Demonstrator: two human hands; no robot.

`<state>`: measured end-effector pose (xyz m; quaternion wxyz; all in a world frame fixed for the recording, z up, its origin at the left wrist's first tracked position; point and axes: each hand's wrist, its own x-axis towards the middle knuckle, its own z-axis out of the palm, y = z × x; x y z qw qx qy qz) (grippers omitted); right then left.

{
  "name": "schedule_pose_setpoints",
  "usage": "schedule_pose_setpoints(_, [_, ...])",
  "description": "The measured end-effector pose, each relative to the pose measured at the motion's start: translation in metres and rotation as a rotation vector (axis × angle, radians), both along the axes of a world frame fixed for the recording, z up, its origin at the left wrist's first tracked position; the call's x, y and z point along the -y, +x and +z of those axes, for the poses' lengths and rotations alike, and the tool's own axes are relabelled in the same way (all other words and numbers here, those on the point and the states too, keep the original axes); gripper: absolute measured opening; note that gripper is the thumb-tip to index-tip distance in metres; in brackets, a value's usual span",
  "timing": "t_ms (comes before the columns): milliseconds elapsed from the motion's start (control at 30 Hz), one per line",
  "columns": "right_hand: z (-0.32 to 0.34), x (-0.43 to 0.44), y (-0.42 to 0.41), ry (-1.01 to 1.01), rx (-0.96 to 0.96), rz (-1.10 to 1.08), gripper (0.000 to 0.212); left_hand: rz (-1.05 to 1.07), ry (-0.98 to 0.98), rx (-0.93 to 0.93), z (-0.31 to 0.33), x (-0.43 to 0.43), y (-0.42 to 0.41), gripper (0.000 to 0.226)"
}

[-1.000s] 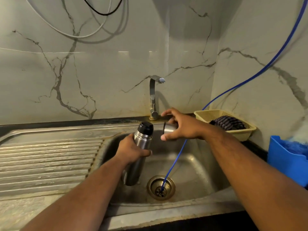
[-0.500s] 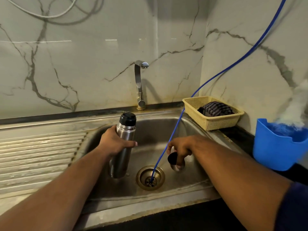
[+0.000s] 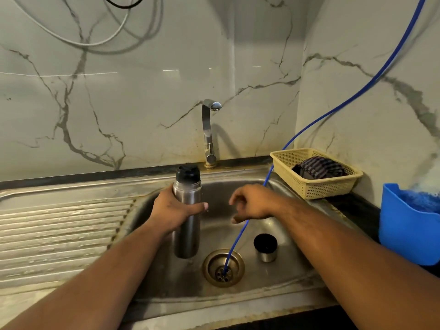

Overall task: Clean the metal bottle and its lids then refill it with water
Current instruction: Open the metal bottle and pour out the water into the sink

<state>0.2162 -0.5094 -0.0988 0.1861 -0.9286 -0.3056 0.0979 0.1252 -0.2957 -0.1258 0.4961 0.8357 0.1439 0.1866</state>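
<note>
Your right hand [image 3: 252,202] has let go of the cup lid [image 3: 265,250] and lifted off the sink [image 3: 297,277] floor, where half a second ago it was still holding it. The lid now stands alone, mouth up, just right of the drain [image 3: 223,267] and beside the blue hose [image 3: 238,236]. That hand hangs empty over the basin, fingers loosely curled. Your left hand [image 3: 173,210] wraps round the middle of the bottle [image 3: 187,236], as before. The bottle is over the basin, left of the drain, its long axis near upright, black stopper [image 3: 188,173] on top.
</note>
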Motion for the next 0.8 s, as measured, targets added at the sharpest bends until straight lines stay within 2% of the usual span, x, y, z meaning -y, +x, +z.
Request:
schedule_pose_setpoints(100, [0.002, -0.024, -0.031, 0.271, -0.202, 0.111, 0.089, -0.025, -0.159, 0.100, 0.009, 0.012, -0.004, 0.070])
schedule_pose_setpoints(200, [-0.006, -0.048, -0.048, 0.470, -0.282, 0.180, 0.109, -0.011, -0.397, 0.201, 0.022, 0.028, -0.010, 0.065])
schedule_pose_setpoints(267, [-0.007, -0.051, -0.047, 0.587, -0.268, 0.156, 0.110, -0.038, -0.568, 0.220, 0.030, 0.035, -0.013, 0.059])
schedule_pose_setpoints(333, [-0.006, -0.050, -0.041, 0.679, -0.274, 0.155, 0.101, -0.115, -0.674, 0.184, 0.038, 0.038, -0.018, 0.058])
schedule_pose_setpoints(433, [-0.008, -0.047, -0.036, 0.730, -0.340, 0.188, 0.084, -0.158, -0.482, 0.182, 0.050, 0.040, -0.023, 0.055])
schedule_pose_setpoints(533, [-0.011, -0.044, -0.036, 0.608, -0.431, 0.244, 0.074, -0.200, -0.435, 0.268, 0.063, 0.032, -0.028, 0.060])
schedule_pose_setpoints(600, [-0.011, -0.041, -0.038, 0.508, -0.489, 0.314, 0.069, -0.375, -0.480, 0.268, 0.069, 0.017, -0.033, 0.062])
schedule_pose_setpoints(700, [-0.011, -0.039, -0.041, 0.405, -0.566, 0.389, 0.059, -0.607, -0.443, 0.155, 0.064, 0.006, -0.039, 0.070])
schedule_pose_setpoints(800, [-0.015, -0.043, -0.042, 0.415, -0.525, 0.354, 0.056, -0.481, -0.264, 0.198, 0.058, 0.011, -0.038, 0.056])
